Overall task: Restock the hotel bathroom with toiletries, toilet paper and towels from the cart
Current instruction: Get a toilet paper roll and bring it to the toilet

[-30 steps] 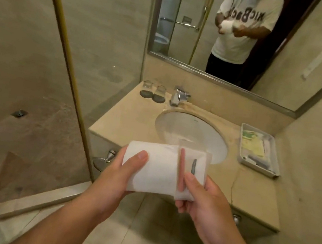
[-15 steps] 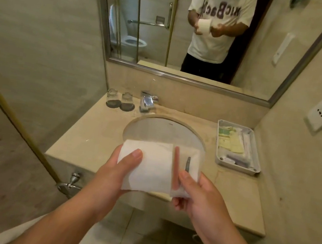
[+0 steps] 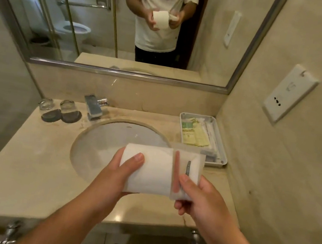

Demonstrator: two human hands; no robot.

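- The mirror [image 3: 210,35] spans the wall behind the bench and reflects a person in a pale printed T-shirt holding a white roll in both hands, with a glass shower door and a toilet behind them.
- The beige stone bench [image 3: 30,165] runs wall to wall between tiled walls.
- An oval white basin [image 3: 111,137] is sunk into the middle of the bench.
- A shallow grey tray [image 3: 221,143] sits at the bench's back right corner, close to the side wall, holding yellow-green sachets [image 3: 193,135] and slim wrapped items.
- The toilet paper roll [image 3: 153,168] lies on its side in the air above the near half of the basin, between the two grips.
- The left grip [image 3: 120,176] clasps the roll's left end, thumb across the top and fingers underneath.
- The right grip [image 3: 200,201] is at the roll's right end, with its thumb pinching a packet and its fingers curled below.
- That clear packet [image 3: 196,164] overlaps the roll's right end and holds a red stick-like item and a small dark one.
- A white socket plate [image 3: 289,93] is fixed to the right wall.
- A chrome faucet [image 3: 93,107] stands behind the basin.
- Two glasses [image 3: 46,104] stand side by side on dark round coasters left of the faucet.
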